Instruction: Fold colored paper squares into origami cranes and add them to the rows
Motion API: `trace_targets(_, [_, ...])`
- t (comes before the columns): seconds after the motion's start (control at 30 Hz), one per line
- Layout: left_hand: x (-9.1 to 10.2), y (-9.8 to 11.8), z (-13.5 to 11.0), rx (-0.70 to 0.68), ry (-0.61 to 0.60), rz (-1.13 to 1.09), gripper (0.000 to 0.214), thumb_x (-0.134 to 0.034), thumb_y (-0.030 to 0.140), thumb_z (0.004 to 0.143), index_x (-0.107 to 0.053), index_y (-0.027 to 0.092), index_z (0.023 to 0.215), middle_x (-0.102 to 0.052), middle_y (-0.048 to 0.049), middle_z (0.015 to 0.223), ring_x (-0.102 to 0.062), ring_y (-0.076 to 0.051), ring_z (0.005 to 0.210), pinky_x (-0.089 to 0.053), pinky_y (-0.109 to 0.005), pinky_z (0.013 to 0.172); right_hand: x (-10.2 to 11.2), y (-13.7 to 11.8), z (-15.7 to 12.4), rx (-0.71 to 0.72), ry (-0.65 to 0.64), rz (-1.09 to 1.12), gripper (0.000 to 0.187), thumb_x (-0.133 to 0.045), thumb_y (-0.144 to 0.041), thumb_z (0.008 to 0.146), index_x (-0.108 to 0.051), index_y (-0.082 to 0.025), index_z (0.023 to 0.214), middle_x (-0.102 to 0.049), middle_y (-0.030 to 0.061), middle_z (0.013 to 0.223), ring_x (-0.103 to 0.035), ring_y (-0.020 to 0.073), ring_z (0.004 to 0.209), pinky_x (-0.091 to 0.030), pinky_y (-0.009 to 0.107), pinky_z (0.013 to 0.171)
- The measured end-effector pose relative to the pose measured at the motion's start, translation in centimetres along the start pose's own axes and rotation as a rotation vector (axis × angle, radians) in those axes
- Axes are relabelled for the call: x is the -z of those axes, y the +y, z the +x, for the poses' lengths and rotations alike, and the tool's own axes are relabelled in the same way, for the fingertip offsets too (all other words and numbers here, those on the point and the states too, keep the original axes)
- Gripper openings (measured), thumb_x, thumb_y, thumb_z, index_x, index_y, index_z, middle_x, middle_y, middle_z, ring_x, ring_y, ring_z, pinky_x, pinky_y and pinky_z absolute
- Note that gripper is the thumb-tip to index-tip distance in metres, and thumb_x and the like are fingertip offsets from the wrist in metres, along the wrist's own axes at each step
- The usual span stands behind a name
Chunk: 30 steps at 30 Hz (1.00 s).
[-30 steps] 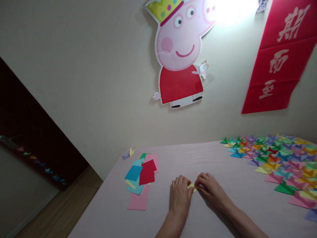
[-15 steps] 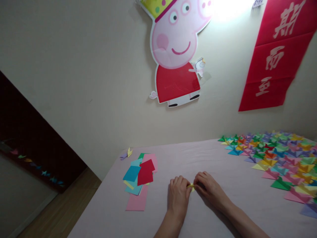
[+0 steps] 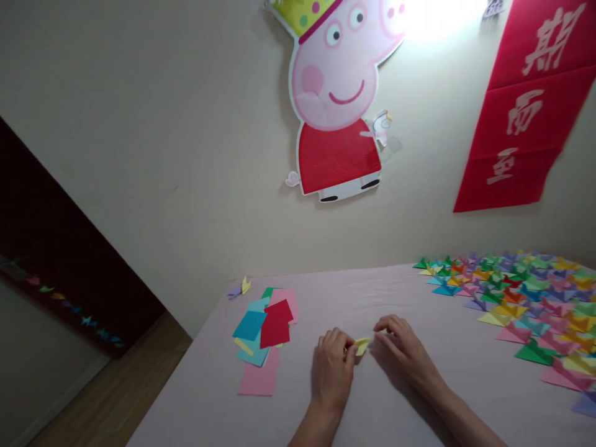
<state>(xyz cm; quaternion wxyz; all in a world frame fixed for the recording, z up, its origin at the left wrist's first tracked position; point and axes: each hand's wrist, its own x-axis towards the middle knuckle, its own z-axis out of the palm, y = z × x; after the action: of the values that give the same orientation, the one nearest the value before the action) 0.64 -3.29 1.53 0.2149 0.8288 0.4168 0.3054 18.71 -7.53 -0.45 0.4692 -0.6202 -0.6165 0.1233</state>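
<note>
A small piece of folded yellow paper [image 3: 362,346] is pinched between the thumb and fingers of my left hand [image 3: 334,360], just above the pale pink tabletop cover. Part of the paper is hidden behind those fingers. My right hand [image 3: 399,340] is a short way to the right of the paper and does not touch it. Its fingers are bent, with a gap between thumb and forefinger, and nothing shows in it.
Left of my hands lies a loose pile of coloured paper sheets [image 3: 275,324]. Behind it sit a yellow and a purple folded paper figure [image 3: 245,285]. Rows of folded paper cranes [image 3: 516,304] cover the right side. A wall [image 3: 209,217] stands behind the bed-like surface [image 3: 205,410].
My right hand has let go of the yellow paper and moved a little to the right. The paper stays in my left hand, with more of it showing. The view has shifted slightly.
</note>
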Motion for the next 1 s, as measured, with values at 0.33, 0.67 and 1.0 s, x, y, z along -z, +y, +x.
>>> trace_targets(0.33, [0.0, 1.0, 0.0, 0.062, 0.055, -0.131, 0.011, -0.053, 0.014, 0.092, -0.056, 0.023, 0.086, -0.063, -0.0005, 0.092, -0.057, -0.019, 0.088, -0.043, -0.031, 0.08, -2.8, -2.2, -0.5, -0.152, -0.019, 0.325, 0.034, -0.054, -0.052, 0.088, -0.063, -0.022, 0.074, -0.063, 0.0036, 0.078, -0.055, 0.0212, 0.078, -0.046, 0.034, 0.071])
trace_targets(0.67, [-1.5, 0.5, -0.2, 0.218, -0.048, -0.436, 0.009, -0.054, 0.026, 0.091, -0.062, 0.023, 0.093, -0.064, 0.0005, 0.092, -0.058, -0.017, 0.086, -0.045, -0.027, 0.078, -2.2, -2.0, -0.3, -0.18, 0.017, 0.441, 0.039, -0.062, -0.059, 0.082, -0.066, -0.021, 0.074, -0.063, 0.0045, 0.085, -0.06, 0.0219, 0.081, -0.049, 0.033, 0.071])
trace_targets(1.0, [-1.5, 0.1, 0.1, 0.215, -0.049, -0.503, 0.012, -0.056, 0.026, 0.089, -0.057, 0.021, 0.079, -0.058, 0.0022, 0.081, -0.055, -0.015, 0.079, -0.043, -0.024, 0.073, -2.8, -0.9, -0.4, -0.32, 0.022, 0.621, 0.042, -0.074, -0.061, 0.071, -0.069, -0.023, 0.088, -0.069, 0.0029, 0.078, -0.063, 0.0214, 0.074, -0.052, 0.037, 0.07])
